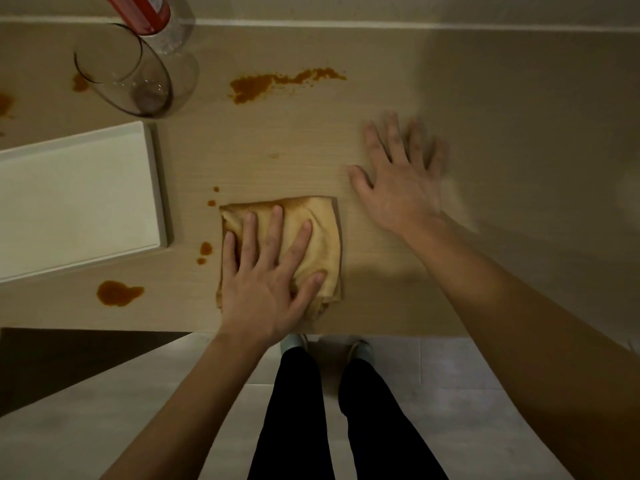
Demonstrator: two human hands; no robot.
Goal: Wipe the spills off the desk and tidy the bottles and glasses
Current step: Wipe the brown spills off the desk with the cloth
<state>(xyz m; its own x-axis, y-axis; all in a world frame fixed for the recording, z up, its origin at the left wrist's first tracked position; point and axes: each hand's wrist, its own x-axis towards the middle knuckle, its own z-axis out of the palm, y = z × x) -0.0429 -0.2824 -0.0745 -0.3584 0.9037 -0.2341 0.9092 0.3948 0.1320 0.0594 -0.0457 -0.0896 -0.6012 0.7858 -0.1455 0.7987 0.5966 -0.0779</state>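
Light wood desk (398,81) against a pale wall, tiled floor below. Orange-brown spills (277,85) at the back centre and along the left near a white tray (79,199). Folded cloth (298,237) near the front edge, long axis front to back, stained on its far edge. Left hand (268,271) presses flat on it, fingers straight and spread. Right hand (401,178) flat on bare desk beside it, holding nothing. Glass (128,74) and bottle (156,19) upright at back left.

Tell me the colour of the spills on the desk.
Orange-brown, like the big spill on the desk; the head view shows it.
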